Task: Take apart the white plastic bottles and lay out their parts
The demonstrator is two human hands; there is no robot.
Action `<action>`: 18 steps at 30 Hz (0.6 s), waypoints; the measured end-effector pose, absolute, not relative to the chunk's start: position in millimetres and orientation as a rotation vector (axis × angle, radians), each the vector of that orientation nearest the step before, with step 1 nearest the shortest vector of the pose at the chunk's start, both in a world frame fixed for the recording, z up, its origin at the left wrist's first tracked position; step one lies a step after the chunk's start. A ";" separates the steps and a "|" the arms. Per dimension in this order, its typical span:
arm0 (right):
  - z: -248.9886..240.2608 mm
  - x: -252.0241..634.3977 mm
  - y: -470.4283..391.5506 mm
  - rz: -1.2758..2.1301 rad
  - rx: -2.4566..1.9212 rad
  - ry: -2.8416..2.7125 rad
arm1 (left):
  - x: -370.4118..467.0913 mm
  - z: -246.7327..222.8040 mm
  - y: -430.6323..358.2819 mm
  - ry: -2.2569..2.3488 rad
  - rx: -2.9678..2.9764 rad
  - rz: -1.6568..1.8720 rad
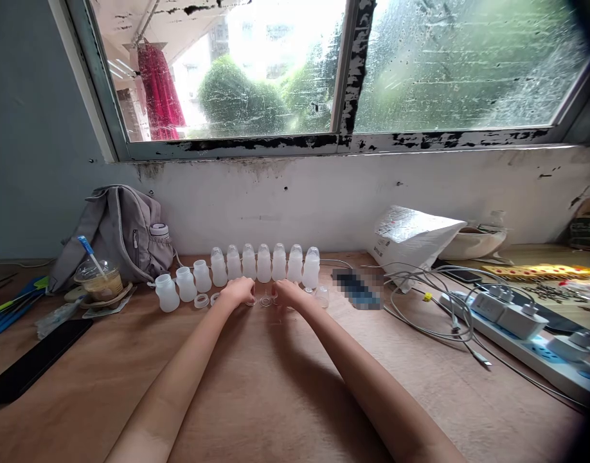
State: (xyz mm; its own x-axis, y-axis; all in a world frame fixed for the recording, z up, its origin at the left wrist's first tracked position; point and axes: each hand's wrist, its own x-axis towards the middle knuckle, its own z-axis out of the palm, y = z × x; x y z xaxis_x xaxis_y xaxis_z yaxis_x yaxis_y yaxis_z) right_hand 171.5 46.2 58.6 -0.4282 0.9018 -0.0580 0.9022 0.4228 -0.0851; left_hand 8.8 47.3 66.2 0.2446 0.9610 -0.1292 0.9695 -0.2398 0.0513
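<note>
Several frosted baby bottles stand in a row on the wooden table. The ones towards the right, such as the capped bottle (pixel 263 263), wear clear domed caps; the open-necked bottle (pixel 167 294) at the left end has no cap. My left hand (pixel 240 291) rests low in front of the row, fingers curled down by a small clear ring. Just right of it, my right hand (pixel 286 293) bends its fingers to the tabletop. A small clear part (pixel 266 300) lies between both hands. What the fingertips hold is too small to name. A white ring (pixel 201 300) and a clear cap (pixel 321 296) lie nearby.
A grey backpack (pixel 126 231) and an iced drink cup (pixel 99 281) stand at the left, with a black flat object (pixel 39 360) in front. On the right are tangled cables (pixel 420 318), a power strip (pixel 521 341) and a silvery-white bag (pixel 411 238).
</note>
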 end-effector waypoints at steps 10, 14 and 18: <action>56.0 169.7 47.2 -0.173 1.678 2.675 | 4.3 63.3 51.6 1.876 2.367 -0.138; 55.4 172.3 49.7 -0.170 1.701 2.658 | 6.7 64.2 49.7 1.848 2.379 -0.124; 54.2 171.8 49.2 -0.196 1.687 2.662 | 8.6 64.5 47.9 1.831 2.379 -0.123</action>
